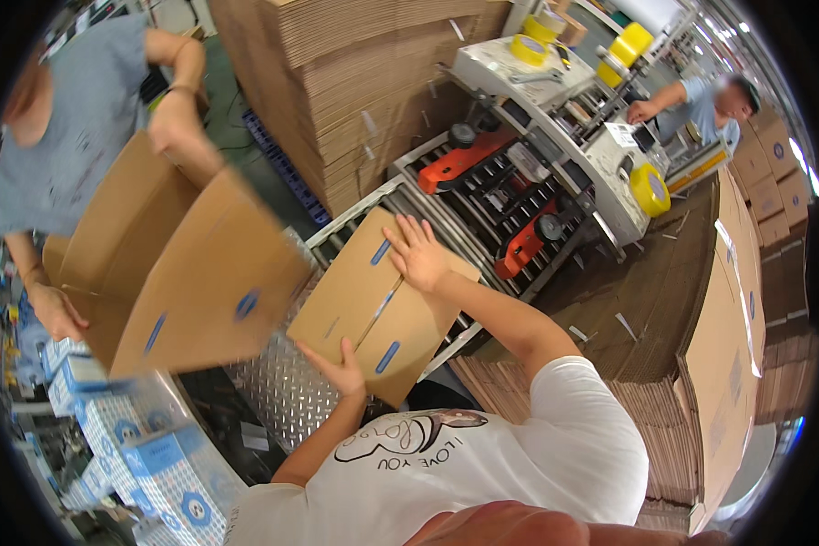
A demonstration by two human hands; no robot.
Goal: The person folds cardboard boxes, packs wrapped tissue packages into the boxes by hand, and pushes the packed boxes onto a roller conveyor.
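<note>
A brown cardboard box (359, 296) lies in front of me, its top flaps meeting along a middle seam and carrying blue printed marks. My right hand (417, 255) rests flat on the far side of its top, fingers spread. At the near left edge, my left hand (338, 369) touches the box with thumb and fingers apart. Under and beside the box are a diamond-pattern metal plate (287, 400) and conveyor rollers (337, 247). To the left, a co-worker in a grey shirt holds a larger, open-topped cardboard box (214, 282), tilted and slightly blurred.
A box-taping machine (555, 118) with orange side guides (464, 164) stands ahead on the rollers. Tall stacks of flat cardboard (364, 91) rise behind and at right (701, 364). Blue-and-white packages (168, 464) fill the lower left. Another person works beyond the machine.
</note>
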